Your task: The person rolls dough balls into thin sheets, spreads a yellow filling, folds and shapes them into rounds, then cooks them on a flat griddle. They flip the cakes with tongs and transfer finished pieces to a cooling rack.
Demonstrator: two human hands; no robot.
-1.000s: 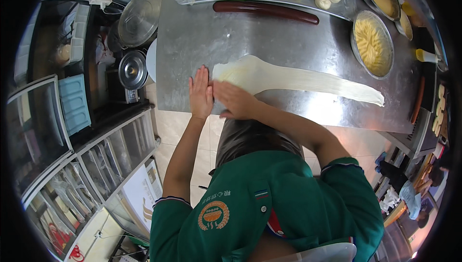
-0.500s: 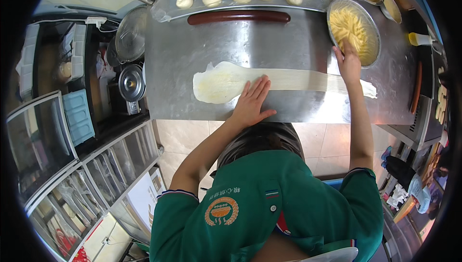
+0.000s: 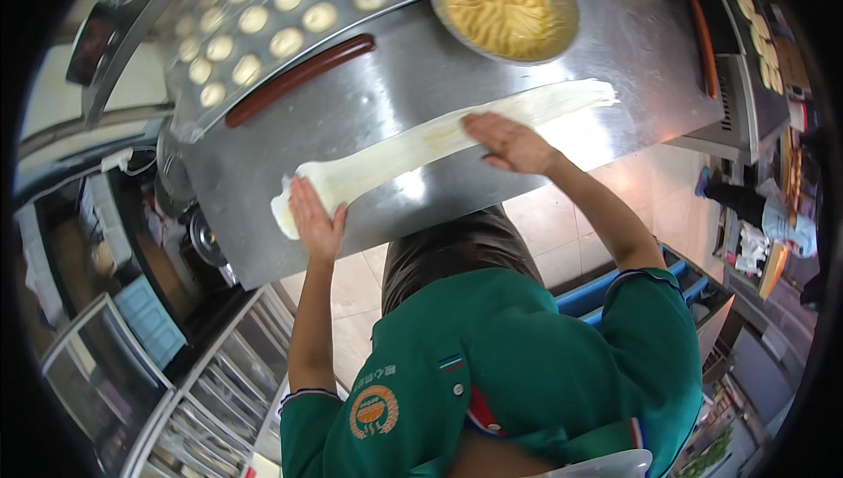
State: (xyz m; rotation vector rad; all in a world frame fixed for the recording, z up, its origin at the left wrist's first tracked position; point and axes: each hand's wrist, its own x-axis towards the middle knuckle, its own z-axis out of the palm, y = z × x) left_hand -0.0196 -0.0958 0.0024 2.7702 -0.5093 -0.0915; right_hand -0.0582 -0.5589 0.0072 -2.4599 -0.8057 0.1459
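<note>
A long, thin strip of pale dough [image 3: 391,155] stretches across the steel table, narrowing toward its right end. My left hand [image 3: 314,217] lies flat with outstretched fingers on the wide left end of the strip. Over the middle of the strip is my right hand [image 3: 509,142], fingers extended and touching the dough, with a yellowish smear beside its fingertips. Neither hand grips anything. Beyond the strip stands a metal bowl [image 3: 562,43] holding a soft yellow paste [image 3: 499,6], grooved by fingers.
A dark red rolling pin [image 3: 300,80] lies before a plastic-lined tray with several round dough pieces [image 3: 254,19]. Another rolling pin [image 3: 703,45] rests near the right edge of the steel table [image 3: 650,74]. A griddle with flat dough pieces [image 3: 760,37] stands farther right. A person [image 3: 762,215] is in the right background.
My right hand has left the bowl and come down onto the dough's middle. My left hand now presses the strip's left end. The view has turned, so the table appears tilted.
</note>
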